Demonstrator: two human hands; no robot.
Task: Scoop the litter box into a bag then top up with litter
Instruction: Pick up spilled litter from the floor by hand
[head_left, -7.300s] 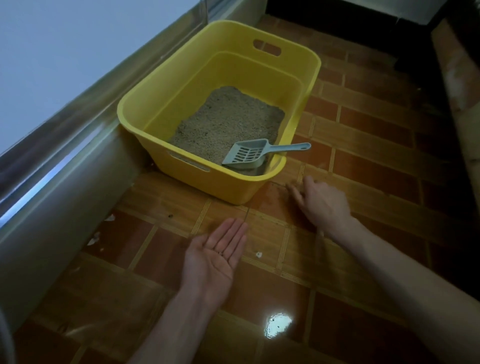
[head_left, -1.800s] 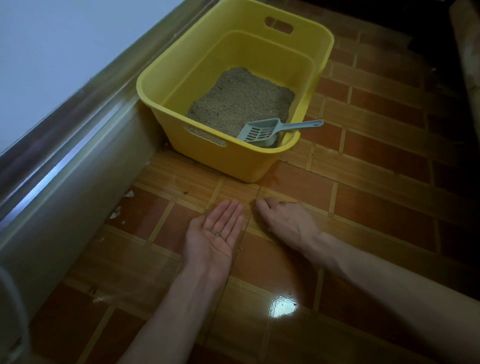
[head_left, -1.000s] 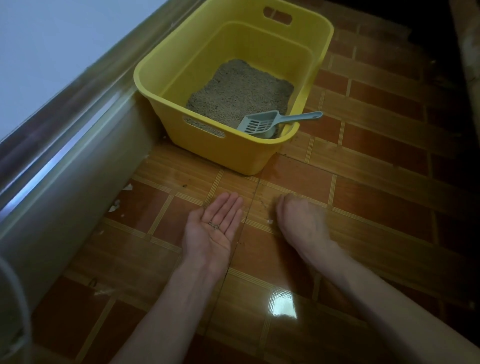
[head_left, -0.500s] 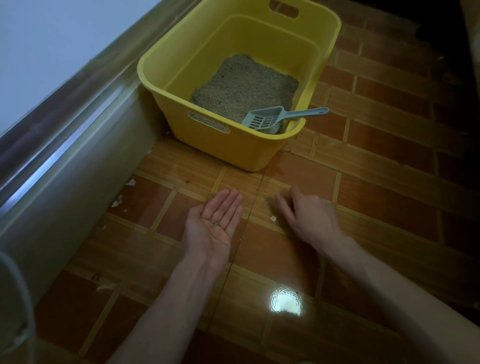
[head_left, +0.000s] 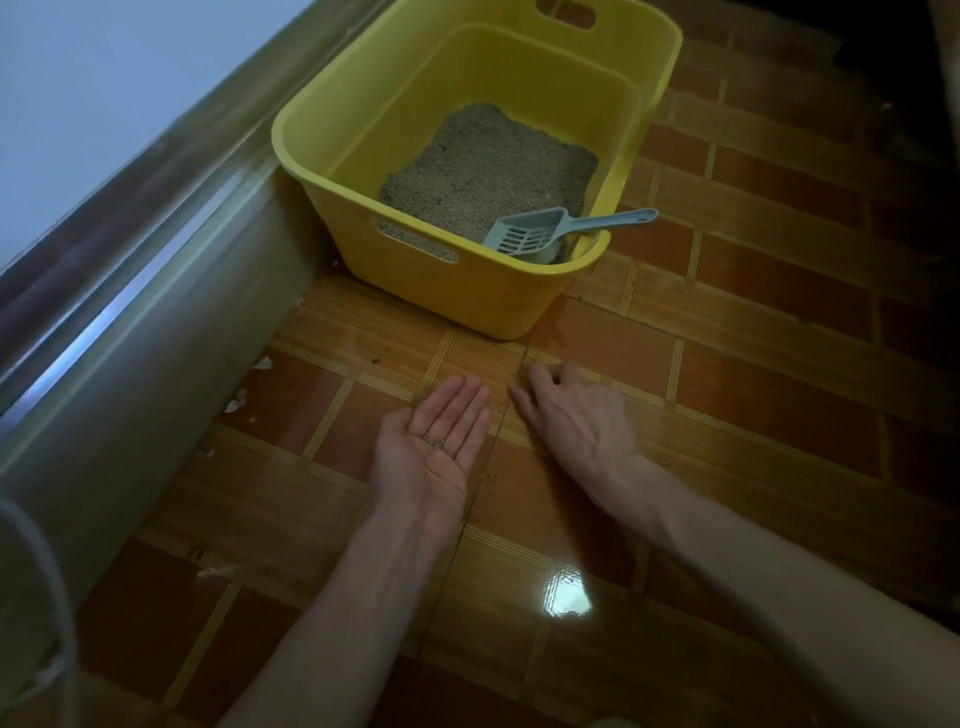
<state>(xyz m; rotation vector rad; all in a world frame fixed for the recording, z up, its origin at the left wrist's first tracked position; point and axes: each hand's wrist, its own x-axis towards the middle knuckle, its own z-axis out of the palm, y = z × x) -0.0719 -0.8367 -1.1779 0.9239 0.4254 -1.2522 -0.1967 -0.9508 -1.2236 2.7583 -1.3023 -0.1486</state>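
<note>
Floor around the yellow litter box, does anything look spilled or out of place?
Yes. Small white scraps lie on the tiles by the metal ledge, and a few stray grains sit in the upturned left hand.

Grey scoop (head_left: 540, 234) in yellow litter box (head_left: 467, 291)

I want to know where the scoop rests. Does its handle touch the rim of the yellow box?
Touching. The head view shows the scoop handle lying across the rim of the yellow box.
</note>
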